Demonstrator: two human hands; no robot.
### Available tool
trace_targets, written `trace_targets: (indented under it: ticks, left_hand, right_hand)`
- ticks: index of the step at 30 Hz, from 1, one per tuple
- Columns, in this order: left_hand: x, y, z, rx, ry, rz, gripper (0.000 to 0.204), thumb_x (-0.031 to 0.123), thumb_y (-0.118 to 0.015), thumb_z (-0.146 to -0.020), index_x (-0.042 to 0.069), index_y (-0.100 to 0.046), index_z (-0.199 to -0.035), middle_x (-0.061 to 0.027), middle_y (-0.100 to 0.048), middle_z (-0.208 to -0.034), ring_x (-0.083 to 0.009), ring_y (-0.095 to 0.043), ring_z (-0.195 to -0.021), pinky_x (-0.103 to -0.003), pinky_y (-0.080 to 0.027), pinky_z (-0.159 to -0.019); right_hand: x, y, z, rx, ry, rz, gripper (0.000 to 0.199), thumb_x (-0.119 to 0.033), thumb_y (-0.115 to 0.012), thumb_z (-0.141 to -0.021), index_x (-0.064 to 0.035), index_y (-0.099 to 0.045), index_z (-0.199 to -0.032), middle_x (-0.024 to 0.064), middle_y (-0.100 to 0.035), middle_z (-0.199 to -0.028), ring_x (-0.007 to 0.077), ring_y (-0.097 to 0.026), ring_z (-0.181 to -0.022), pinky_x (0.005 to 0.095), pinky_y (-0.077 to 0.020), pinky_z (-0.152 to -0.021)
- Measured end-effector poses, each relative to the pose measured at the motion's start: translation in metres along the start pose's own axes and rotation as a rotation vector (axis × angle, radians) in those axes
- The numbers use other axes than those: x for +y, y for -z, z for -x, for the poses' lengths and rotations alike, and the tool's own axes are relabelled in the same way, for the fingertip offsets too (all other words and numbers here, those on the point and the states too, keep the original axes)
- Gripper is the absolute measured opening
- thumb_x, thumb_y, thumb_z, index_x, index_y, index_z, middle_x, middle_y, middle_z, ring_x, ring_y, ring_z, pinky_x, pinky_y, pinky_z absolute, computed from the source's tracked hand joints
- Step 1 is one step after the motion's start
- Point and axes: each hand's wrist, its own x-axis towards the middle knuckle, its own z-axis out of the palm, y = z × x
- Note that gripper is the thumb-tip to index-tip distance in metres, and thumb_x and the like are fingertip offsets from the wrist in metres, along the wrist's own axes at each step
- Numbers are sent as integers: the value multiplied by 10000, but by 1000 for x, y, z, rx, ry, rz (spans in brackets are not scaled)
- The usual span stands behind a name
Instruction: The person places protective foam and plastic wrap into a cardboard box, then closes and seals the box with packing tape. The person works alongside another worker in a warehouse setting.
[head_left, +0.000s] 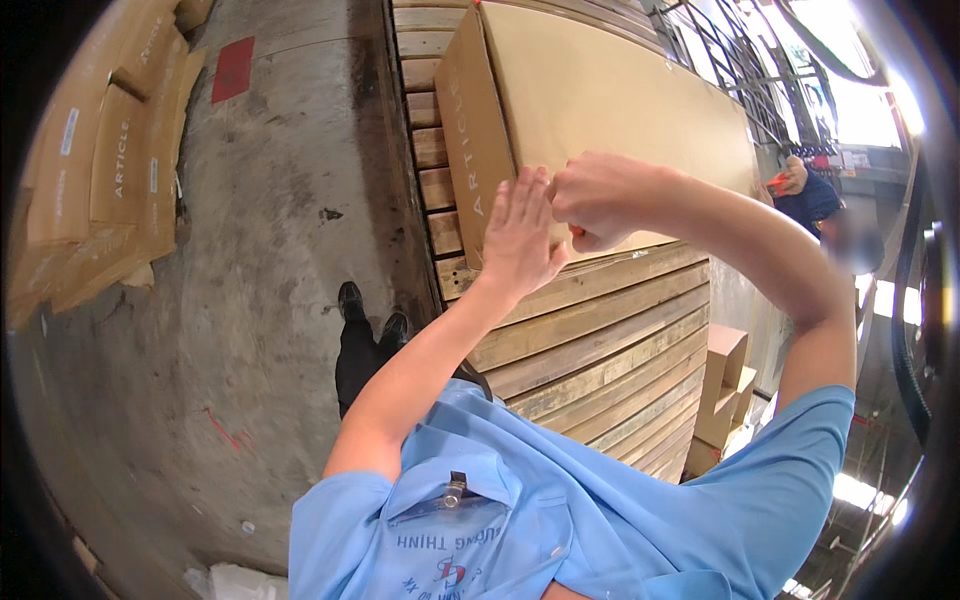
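A large brown cardboard box (pixel 620 100) lies in front of me on a wooden slatted platform (pixel 600 345). My left hand (pixel 520 230) is at the box's near edge, its fingers stretched out together across the corner. Close beside it, over the top of the box, my right hand (pixel 605 200) is curled into a fist. A small orange-red bit shows under that fist, but the rest of what it holds is hidden. Whether the fist touches the cardboard I cannot tell.
Stacked cardboard boxes (pixel 120 170) stand at the left across a concrete floor (pixel 270 200) with a red patch (pixel 233 70). At right, another person (pixel 815 200) holds something orange near a dark metal rack (pixel 720 60). Smaller open cartons (pixel 722 385) sit beyond the platform.
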Motion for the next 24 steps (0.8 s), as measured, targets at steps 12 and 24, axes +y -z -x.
trace_targets:
  ticks: [12, 24]
  left_hand:
    - [35, 30, -21, -488, -459, 220, 601, 387, -627, -948, 2, -557, -1404, -155, -484, -1546, -306, -369, -1498, -482, -240, -1250]
    - [-87, 31, -54, -174, 826, 1041, 1218, 593, -832, -758, 49, -179, -1630, -273, -237, -1569, -414, -216, -1515, -610, -190, -1208]
  right_hand:
    - [56, 101, -25, 376, 115, -369, 169, -160, -768, -767, -20, -674, -763, 127, -620, -734, 347, -612, -669, 468, -476, -599]
    - [122, 84, -214, -222, -107, -83, 193, -217, -772, -729, -30, -774, -781, 175, -737, -809, 349, -745, -810, 450, -596, -668]
